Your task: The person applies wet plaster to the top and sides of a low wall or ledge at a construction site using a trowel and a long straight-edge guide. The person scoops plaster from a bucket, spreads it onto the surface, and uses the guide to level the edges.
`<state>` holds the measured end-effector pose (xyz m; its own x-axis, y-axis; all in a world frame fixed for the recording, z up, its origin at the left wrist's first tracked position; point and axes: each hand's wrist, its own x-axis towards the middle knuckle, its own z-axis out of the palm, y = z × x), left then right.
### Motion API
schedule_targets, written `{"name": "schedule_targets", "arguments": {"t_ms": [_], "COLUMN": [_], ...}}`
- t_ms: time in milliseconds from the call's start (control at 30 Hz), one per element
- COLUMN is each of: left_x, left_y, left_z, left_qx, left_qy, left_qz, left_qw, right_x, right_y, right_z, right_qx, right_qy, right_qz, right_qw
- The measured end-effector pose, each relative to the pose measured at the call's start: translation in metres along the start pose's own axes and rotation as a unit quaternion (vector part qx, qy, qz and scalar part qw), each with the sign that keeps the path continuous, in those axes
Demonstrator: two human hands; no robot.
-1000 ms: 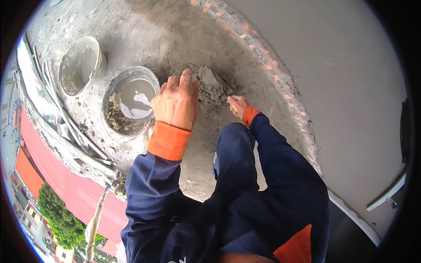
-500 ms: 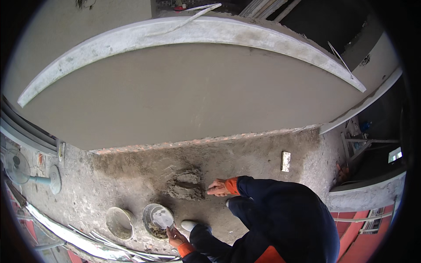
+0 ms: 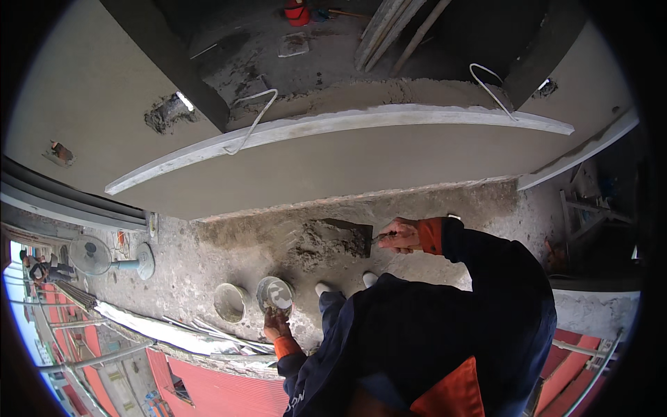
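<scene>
Nearer than the mortar heap, leftward, the left hand is at the near rim of a bucket, fingers bent; their hold cannot be told. Right of the heap, the right hand, fingers closed, grips a trowel, blade at the heap. Beyond stands a grey wall.

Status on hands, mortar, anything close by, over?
Right hand grips trowel at mortar heap. Left hand at rim of bucket, grip unclear. Second bucket stands beside it, to the left.
</scene>
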<state>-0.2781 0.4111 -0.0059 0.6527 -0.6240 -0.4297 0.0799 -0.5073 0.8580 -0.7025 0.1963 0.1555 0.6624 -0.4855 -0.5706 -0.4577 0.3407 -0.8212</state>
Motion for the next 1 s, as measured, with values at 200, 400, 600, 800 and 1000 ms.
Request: {"name": "schedule_targets", "arguments": {"t_ms": [200, 400, 600, 800, 1000], "left_x": [0.030, 0.061, 0.043, -0.047, -0.083], "left_y": [0.071, 0.155, 0.255, 0.402, 0.504], "left_z": [0.051, 0.111, 0.199, 0.299, 0.413], "left_qx": [0.003, 0.013, 0.004, -0.060, -0.078], "left_qy": [-0.104, -0.196, -0.261, -0.346, -0.504], "left_qz": [0.082, 0.179, 0.367, 0.459, 0.432], "left_qw": [0.991, 0.964, 0.893, 0.816, 0.744], "right_x": [-0.072, -0.124, -0.181, -0.243, -0.256], "right_y": [-0.050, -0.066, -0.073, -0.098, -0.057], "right_z": [-0.030, -0.069, -0.121, -0.219, -0.316], "right_qx": [0.110, 0.158, 0.158, -0.010, -0.639], "right_qy": [0.105, 0.194, 0.278, 0.319, 0.460], "right_qz": [-0.026, -0.034, -0.042, -0.026, -0.024], "right_qw": [0.988, 0.968, 0.947, 0.947, 0.615]}}
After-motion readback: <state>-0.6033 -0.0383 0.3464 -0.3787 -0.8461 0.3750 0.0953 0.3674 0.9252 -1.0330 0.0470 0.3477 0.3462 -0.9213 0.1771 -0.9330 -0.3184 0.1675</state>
